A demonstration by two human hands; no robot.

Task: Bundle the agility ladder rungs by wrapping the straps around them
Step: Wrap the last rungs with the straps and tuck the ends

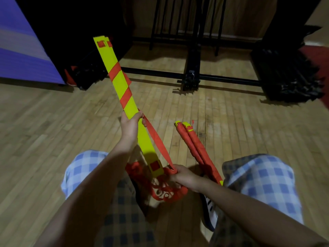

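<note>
Yellow rungs: a flat stack of yellow ladder rungs [122, 81] held up on a slant above the wooden floor [53, 125], far end up and to the left, near end low between the knees
Strap on the rungs: an orange strap [156, 139] crosses the upper half of the stack in two slanted bands, then runs loose from the left grip down to the right grip
Left hand: the left hand [130, 123] is curled round the stack near its middle, thumb on one edge and fingers over the other, where the strap leaves the stack
Right hand: the right hand [181, 175] is closed on the strap's lower part, just beside the near end of the stack
Loose strap: a tangled orange heap [165, 191] hangs under the right hand and the near end of the rungs
Second bundle: a bundle wound fully in orange [197, 150] lies on the floor to the right, yellow tips showing at its far end, its near end passing behind the right wrist
Legs: blue checked trousers [267, 184] on both sides, a white shoe [211, 214] below the right forearm
Background: black metal frame [192, 75] on the floor ahead, a purple panel [21, 54] at the far left
</note>
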